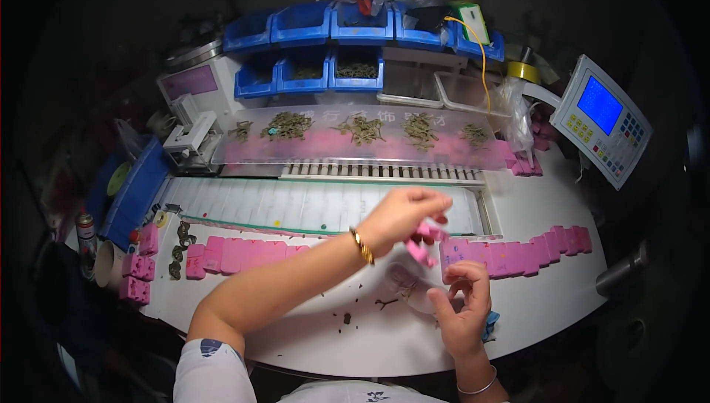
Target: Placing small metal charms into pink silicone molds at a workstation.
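My left hand (409, 218) reaches across the table, its fingers curled around a pink rubber-like mould piece (420, 252) that hangs below them and is slightly blurred. My right hand (466, 307) is to the right and nearer to me, its fingers bent and thumb apart, with nothing visible held. Between and below the hands lies a clear plastic cup or bag (409, 285); its exact kind is hard to tell. A row of pink mould blocks (518, 258) runs just beyond my right hand. Another row of pink blocks (242, 254) lies beyond my left forearm.
A long white tray with a green edge (244, 203) spans the middle. Behind it, a clear shelf (244, 153) bears several heaps of dark greenish pieces. Blue bins (302, 26) stand at the back. A control panel with a blue screen (603, 118) juts in at right. Dark bits (347, 319) lie nearby.
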`<act>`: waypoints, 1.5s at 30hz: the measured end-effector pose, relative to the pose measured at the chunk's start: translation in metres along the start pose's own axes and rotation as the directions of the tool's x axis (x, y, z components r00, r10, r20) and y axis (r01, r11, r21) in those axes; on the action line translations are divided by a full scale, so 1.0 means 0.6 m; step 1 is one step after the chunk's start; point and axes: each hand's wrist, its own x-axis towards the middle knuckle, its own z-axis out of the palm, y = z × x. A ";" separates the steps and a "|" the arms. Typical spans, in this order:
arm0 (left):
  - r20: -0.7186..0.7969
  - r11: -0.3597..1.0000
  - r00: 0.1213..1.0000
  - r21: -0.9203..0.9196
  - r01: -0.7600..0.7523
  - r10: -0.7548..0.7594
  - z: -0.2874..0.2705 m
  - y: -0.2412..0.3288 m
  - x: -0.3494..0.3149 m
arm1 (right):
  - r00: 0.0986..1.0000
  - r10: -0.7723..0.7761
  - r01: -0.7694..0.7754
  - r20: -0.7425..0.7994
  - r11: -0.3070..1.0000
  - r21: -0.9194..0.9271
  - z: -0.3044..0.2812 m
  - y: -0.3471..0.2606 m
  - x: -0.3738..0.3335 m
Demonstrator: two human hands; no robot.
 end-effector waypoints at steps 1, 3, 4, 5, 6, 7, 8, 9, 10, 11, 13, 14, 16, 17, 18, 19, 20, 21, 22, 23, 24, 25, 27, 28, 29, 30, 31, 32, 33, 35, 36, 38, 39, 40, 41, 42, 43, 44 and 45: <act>-0.005 0.997 1.000 -0.075 0.000 0.000 0.002 -0.035 -0.012 | 0.989 -0.138 0.141 0.051 0.988 -0.062 0.003 -0.012 0.006; -0.023 0.977 0.999 -0.211 0.030 -0.035 0.017 -0.065 -0.055 | 0.960 -0.256 0.269 0.111 0.956 -0.115 0.007 -0.014 0.002; -0.049 0.955 0.997 -0.294 0.040 -0.057 0.020 -0.075 -0.073 | 0.944 -0.284 0.310 0.171 0.938 -0.157 0.010 -0.010 -0.003; -0.062 0.954 0.996 -0.296 0.039 -0.060 0.018 -0.088 -0.087 | 0.923 -0.308 0.354 0.231 0.914 -0.196 0.014 -0.005 -0.008; -0.079 0.938 0.995 -0.344 0.029 -0.060 0.014 -0.100 -0.100 | 0.897 -0.331 0.402 0.292 0.886 -0.232 0.017 -0.002 -0.012; -0.094 0.920 0.994 -0.391 0.017 -0.059 0.012 -0.111 -0.111 | 0.914 -0.292 0.354 0.282 0.914 -0.200 0.024 -0.007 -0.017; -0.105 0.919 0.993 -0.395 0.012 -0.058 0.013 -0.119 -0.121 | 0.911 -0.293 0.356 0.291 0.915 -0.192 0.029 -0.006 -0.022; -0.137 0.900 0.987 -0.435 0.010 -0.078 0.015 -0.125 -0.130 | 0.913 -0.278 0.330 0.297 0.934 -0.139 0.033 -0.005 -0.027; -0.167 0.880 0.981 -0.475 0.007 -0.098 0.017 -0.132 -0.138 | 0.916 -0.264 0.302 0.304 0.949 -0.086 0.036 -0.003 -0.031; -0.124 0.869 0.990 -0.495 0.001 -0.071 0.011 -0.143 -0.147 | 0.899 -0.313 0.361 0.306 0.925 -0.116 0.036 0.001 -0.033; -0.125 0.855 0.992 -0.517 -0.049 -0.019 0.016 -0.153 -0.170 | 0.896 -0.323 0.374 0.306 0.919 -0.127 0.036 -0.005 -0.025; -0.120 0.839 0.992 -0.536 -0.091 0.032 0.020 -0.151 -0.181 | 0.895 -0.330 0.384 0.299 0.912 -0.142 0.036 -0.009 -0.019; -0.037 0.887 0.999 -0.462 -0.021 0.004 0.014 -0.143 -0.198 | 0.883 -0.357 0.413 0.304 0.899 -0.147 0.039 -0.016 -0.018; -0.055 0.856 0.996 -0.516 0.034 -0.072 0.005 -0.155 -0.194 | 0.843 -0.407 0.484 0.350 0.859 -0.166 0.045 -0.019 -0.023; -0.073 0.818 0.987 -0.570 0.079 -0.147 -0.007 -0.168 -0.191 | 0.795 -0.457 0.555 0.400 0.813 -0.175 0.051 -0.023 -0.029; -0.081 0.744 0.990 -0.668 0.031 -0.114 -0.024 -0.177 -0.183 | 0.793 -0.454 0.555 0.406 0.814 -0.172 0.057 -0.027 -0.036; -0.084 0.739 0.990 -0.673 0.029 -0.115 -0.032 -0.180 -0.187 | 0.747 -0.485 0.609 0.454 0.774 -0.175 0.065 -0.032 -0.046; -0.065 0.648 0.995 -0.762 0.000 -0.077 -0.038 -0.175 -0.188 | 0.701 -0.510 0.660 0.498 0.729 -0.181 0.071 -0.036 -0.054; -0.051 0.544 0.998 -0.839 -0.023 -0.038 -0.043 -0.171 -0.188 | 0.652 -0.531 0.708 0.541 0.682 -0.184 0.073 -0.038 -0.059; -0.047 0.540 0.998 -0.842 -0.018 -0.039 -0.046 -0.169 -0.188 | 0.654 -0.526 0.706 0.544 0.683 -0.188 0.071 -0.037 -0.059; -0.081 0.581 0.996 -0.813 -0.043 -0.040 -0.049 -0.168 -0.187 | 0.620 -0.558 0.731 0.552 0.667 -0.148 0.068 -0.032 -0.054; -0.115 0.620 0.993 -0.782 -0.066 -0.040 -0.052 -0.167 -0.186 | 0.586 -0.588 0.754 0.557 0.648 -0.108 0.062 -0.029 -0.048; -0.175 0.653 0.984 -0.750 -0.105 -0.043 -0.060 -0.169 -0.197 | 0.640 -0.495 0.721 0.588 0.651 -0.238 0.051 -0.027 -0.024; -0.198 0.676 0.978 -0.729 -0.103 -0.064 -0.063 -0.168 -0.204 | 0.698 -0.396 0.680 0.597 0.630 -0.376 0.043 -0.023 -0.012; -0.206 0.699 0.975 -0.710 -0.089 -0.086 -0.062 -0.167 -0.207 | 0.700 -0.390 0.676 0.599 0.632 -0.379 0.029 -0.013 -0.003; -0.197 0.698 0.977 -0.712 -0.081 -0.087 -0.058 -0.164 -0.208 | 0.710 -0.263 0.649 0.654 0.604 -0.462 0.012 0.000 0.006; -0.226 0.728 0.971 -0.678 -0.098 -0.079 -0.055 -0.163 -0.207 | 0.713 -0.128 0.623 0.690 0.566 -0.540 0.001 0.008 0.011; -0.253 0.757 0.965 -0.643 -0.115 -0.069 -0.052 -0.163 -0.206 | 0.718 -0.120 0.618 0.686 0.563 -0.549 -0.006 0.008 0.014; -0.254 0.756 0.965 -0.645 -0.114 -0.071 -0.049 -0.163 -0.207 | 0.701 -0.086 0.607 0.708 0.593 -0.529 -0.008 0.010 0.019; -0.270 0.770 0.960 -0.627 -0.119 -0.071 -0.043 -0.163 -0.207 | 0.682 -0.051 0.593 0.729 0.622 -0.511 -0.010 0.000 0.026; -0.276 0.769 0.959 -0.627 -0.123 -0.071 -0.043 -0.165 -0.203 | 0.705 -0.131 0.602 0.697 0.631 -0.489 -0.009 -0.018 0.033; -0.294 0.777 0.951 -0.618 -0.116 -0.092 -0.042 -0.177 -0.201 | 0.716 -0.211 0.614 0.665 0.643 -0.458 -0.004 -0.050 0.041; -0.284 0.777 0.954 -0.620 -0.108 -0.094 -0.038 -0.179 -0.199 | 0.765 -0.395 0.635 0.509 0.599 -0.488 -0.005 -0.069 0.041; -0.272 0.790 0.958 -0.605 -0.102 -0.085 -0.034 -0.180 -0.198 | 0.757 -0.564 0.644 0.331 0.555 -0.527 -0.005 -0.086 0.039; -0.279 0.804 0.957 -0.586 -0.104 -0.079 -0.037 -0.181 -0.198 | 0.694 -0.642 0.701 0.326 0.498 -0.511 0.008 -0.098 0.041; -0.285 0.807 0.955 -0.582 -0.104 -0.082 -0.034 -0.174 -0.203 | 0.696 -0.643 0.700 0.322 0.505 -0.505 0.027 -0.093 0.031; -0.360 0.852 0.932 -0.497 -0.162 -0.033 -0.019 -0.154 -0.207 | 0.628 -0.531 0.777 0.569 0.475 -0.414 0.041 -0.088 0.018; -0.421 0.888 0.907 -0.406 -0.214 0.026 -0.004 -0.143 -0.204 | 0.506 -0.386 0.830 0.772 0.463 -0.312 0.044 -0.078 0.010; -0.477 0.852 0.879 -0.453 -0.263 0.017 -0.002 -0.149 -0.192 | 0.516 -0.352 0.810 0.781 0.498 -0.311 0.046 -0.061 0.014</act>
